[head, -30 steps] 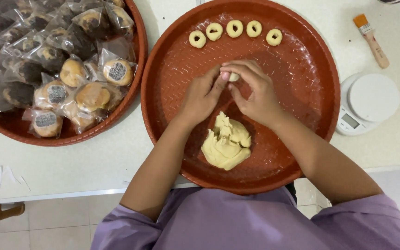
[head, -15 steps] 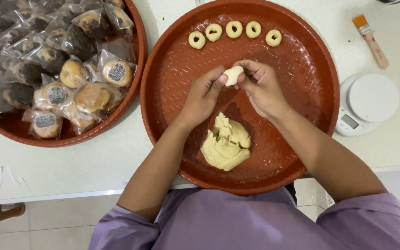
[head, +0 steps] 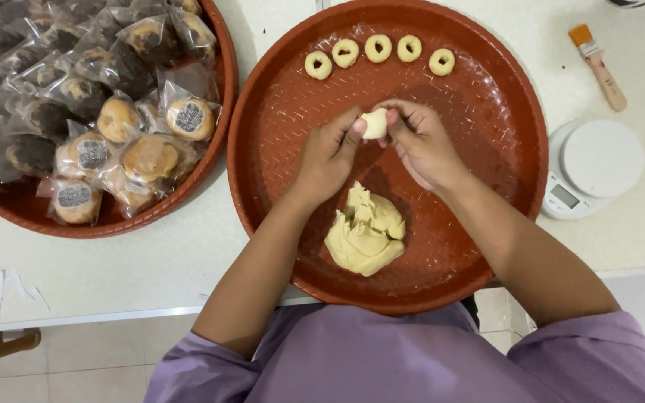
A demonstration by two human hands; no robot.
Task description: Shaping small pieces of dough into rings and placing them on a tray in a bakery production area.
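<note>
A single head-worn camera looks almost straight down from above the person's own chest, close enough that the round red tray [head: 487, 97] fills the middle of the frame. The person's forearms and purple sleeves enter from the bottom edge, so the far side of the white table [head: 98, 269] lies at the top. At the margins, the second tray [head: 214, 112] on the left and the white scale [head: 595, 168] on the right are only partly or narrowly in view.
</note>
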